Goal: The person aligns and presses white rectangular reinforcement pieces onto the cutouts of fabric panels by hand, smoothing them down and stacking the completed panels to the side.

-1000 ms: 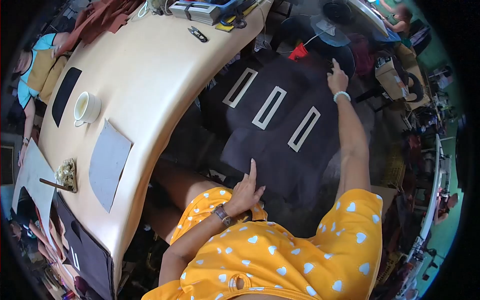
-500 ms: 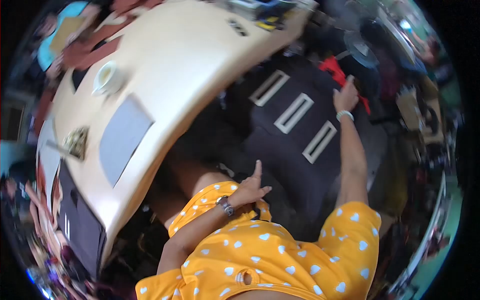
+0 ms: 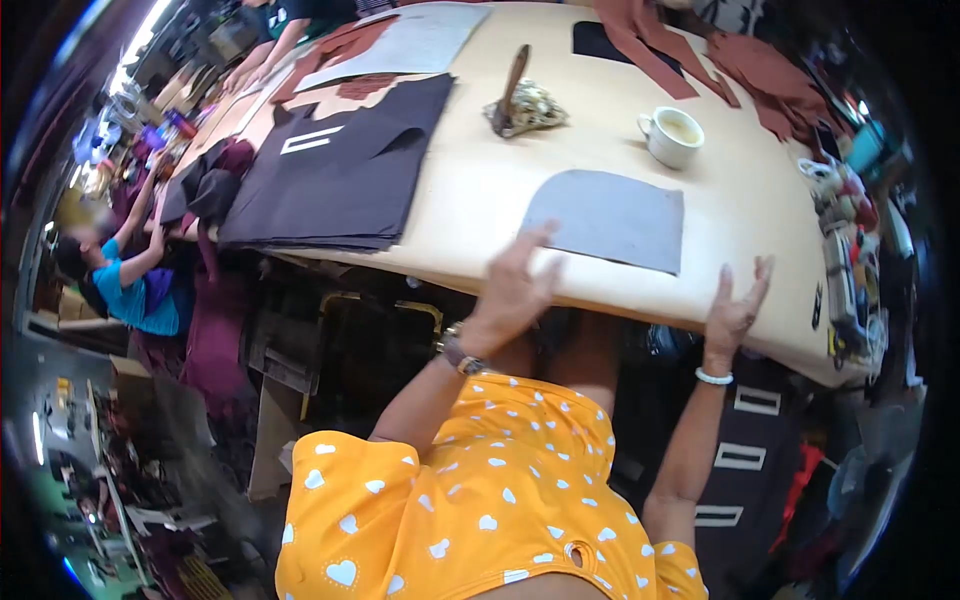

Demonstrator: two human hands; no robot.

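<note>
"Two hands: holding anything?"
"Neither, apparently. The left hand (image 3: 512, 292), fingers spread, is at the near corner of the grey panel (image 3: 615, 218), contact unclear; the right hand (image 3: 734, 316), also spread, is apart."
"Where's the panel?"
"Flat by the worktop's (image 3: 468, 205) near edge."
"Handling?"
"I'd support both ends, lightly, against creasing."
"Any writing?"
"None legible."

Garment workshop: stacked dark panels (image 3: 350, 180), grey cut piece (image 3: 615, 215), worktable (image 3: 460, 205), co-worker (image 3: 148, 295).
</note>
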